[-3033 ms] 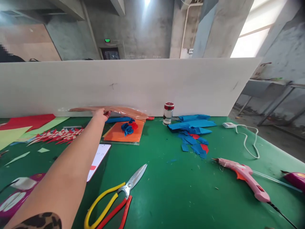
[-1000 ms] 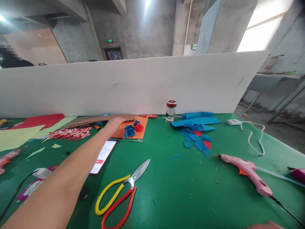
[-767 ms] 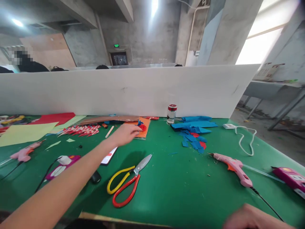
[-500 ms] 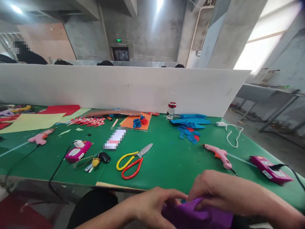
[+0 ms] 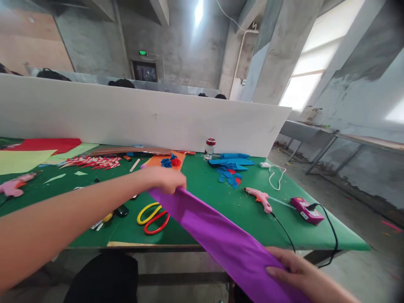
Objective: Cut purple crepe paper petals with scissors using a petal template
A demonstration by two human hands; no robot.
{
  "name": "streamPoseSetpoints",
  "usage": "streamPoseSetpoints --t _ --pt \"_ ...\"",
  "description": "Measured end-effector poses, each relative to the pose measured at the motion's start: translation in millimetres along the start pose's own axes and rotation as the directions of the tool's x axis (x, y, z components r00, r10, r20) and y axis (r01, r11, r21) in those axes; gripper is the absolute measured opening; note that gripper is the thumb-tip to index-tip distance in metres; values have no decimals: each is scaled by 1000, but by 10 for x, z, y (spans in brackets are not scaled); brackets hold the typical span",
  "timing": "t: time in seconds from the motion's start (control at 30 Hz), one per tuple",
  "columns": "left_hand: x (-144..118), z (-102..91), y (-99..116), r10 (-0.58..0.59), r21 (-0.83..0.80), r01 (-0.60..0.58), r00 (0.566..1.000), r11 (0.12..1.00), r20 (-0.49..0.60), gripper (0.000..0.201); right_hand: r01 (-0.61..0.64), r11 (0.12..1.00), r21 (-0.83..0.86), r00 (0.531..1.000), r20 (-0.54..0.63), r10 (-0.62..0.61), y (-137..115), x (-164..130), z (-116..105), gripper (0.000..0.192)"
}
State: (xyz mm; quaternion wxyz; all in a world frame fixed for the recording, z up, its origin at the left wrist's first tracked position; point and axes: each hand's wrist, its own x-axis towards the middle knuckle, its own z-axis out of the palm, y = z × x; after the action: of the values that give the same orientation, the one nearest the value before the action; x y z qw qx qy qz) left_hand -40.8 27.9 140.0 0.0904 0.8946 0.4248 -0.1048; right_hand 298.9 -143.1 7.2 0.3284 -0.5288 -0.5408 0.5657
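Observation:
A long purple strip of crepe paper (image 5: pixel 217 227) stretches slantwise from over the table down toward my lap. My left hand (image 5: pixel 168 179) is closed in a fist round its upper end, above the scissors (image 5: pixel 154 219) with one yellow and one red handle. The scissors' blades are hidden behind the paper. Lower down, at the right, my right hand (image 5: pixel 293 269) grips the paper's edge with the thumb on top. The strip's lowest part runs out of view.
A pink glue gun (image 5: pixel 260 198) and a magenta power box (image 5: pixel 306 210) with a black cord lie at the right. Blue paper scraps (image 5: pixel 232 174), a red-lidded jar (image 5: pixel 209 149) and blue and red paper flowers (image 5: pixel 170 161) are farther back. A white board (image 5: pixel 189 122) stands behind them.
My left hand has moved up and forward over the table, drawing the bunched purple paper out into a long strip. My right hand has gone down and now holds its lower part. The view has turned right.

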Motion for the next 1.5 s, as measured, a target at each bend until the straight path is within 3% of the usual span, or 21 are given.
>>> streamPoseSetpoints --t 0.1,0.17,0.23,0.33,0.37,0.43,0.5,0.53,0.6,0.67,0.73,0.8,0.87,1.03,1.1,1.2,1.23,1.3,1.33,1.4,1.5 --pt "657 -262 -3 -89 120 101 991 988 -98 19 -120 909 400 989 130 73 336 271 622 42" --pt "964 -265 68 -90 158 128 970 979 -228 14 -139 819 557 988 133 77 391 482 974 43" --pt "1063 -155 163 -55 164 120 934 979 -353 27 -134 738 661 991 84 105 347 661 1212 39" --pt "784 173 294 7 136 63 886 989 -464 47 -102 636 765 985 -11 172 272 776 1366 34" --pt "593 323 329 25 117 37 872 992 -488 46 -112 619 777 981 -11 191 275 761 1379 32" --pt "126 690 388 76 -8 -100 804 995 -590 37 -128 602 788 976 -8 219 336 659 1380 31" --pt "-356 1143 439 -61 -238 -108 792 965 -607 32 -166 602 781 971 22 240 448 505 1366 33" --pt "-565 1389 467 -199 -389 -48 799 920 -568 29 -190 609 770 967 40 250 509 429 1358 35" --pt "-865 1865 543 -413 -659 115 855 743 -315 33 -230 636 737 962 76 261 608 315 1346 38" --pt "-992 2235 665 -528 -865 235 848 444 -41 46 -236 676 698 966 94 240 646 270 1345 39" --pt "-974 2432 832 -501 -975 196 857 109 116 51 -228 717 659 972 117 202 616 296 1364 40" --pt "-866 2467 1009 -396 -992 59 913 -114 100 47 -208 749 628 978 116 175 546 370 1405 42" --pt "-727 2416 1152 -376 -973 -28 925 -229 62 42 -170 767 619 984 70 161 479 462 1464 46" --pt "-503 2403 1278 -613 -930 -175 787 -323 65 49 -66 825 562 995 -28 99 524 560 1603 55" --pt "-492 2482 1281 -595 -919 -139 795 -369 119 51 -72 885 460 995 -23 93 590 536 1589 59" --pt "-519 2568 1276 -544 -916 -72 821 -395 170 55 -46 987 156 997 -54 55 555 565 1323 56" --pt "-530 2571 1273 -550 -914 -83 819 -396 164 56 12 1000 8 988 -154 -11 485 625 1144 50" --pt "-549 2545 1262 -562 -906 -114 814 -408 150 58 136 926 -352 888 -371 -272 266 847 661 36" --pt "-555 2524 1256 -556 -898 -122 818 -422 150 59 104 859 -501 821 -444 -359 132 1007 380 36" --pt "-561 2495 1244 -550 -880 -141 821 -454 153 59 39 835 -549 756 -530 -384 -127 1393 -176 31" --pt "-553 2518 1224 -591 -857 -203 795 -473 138 57 -72 824 -562 733 -590 -338 -359 2011 -785 22"
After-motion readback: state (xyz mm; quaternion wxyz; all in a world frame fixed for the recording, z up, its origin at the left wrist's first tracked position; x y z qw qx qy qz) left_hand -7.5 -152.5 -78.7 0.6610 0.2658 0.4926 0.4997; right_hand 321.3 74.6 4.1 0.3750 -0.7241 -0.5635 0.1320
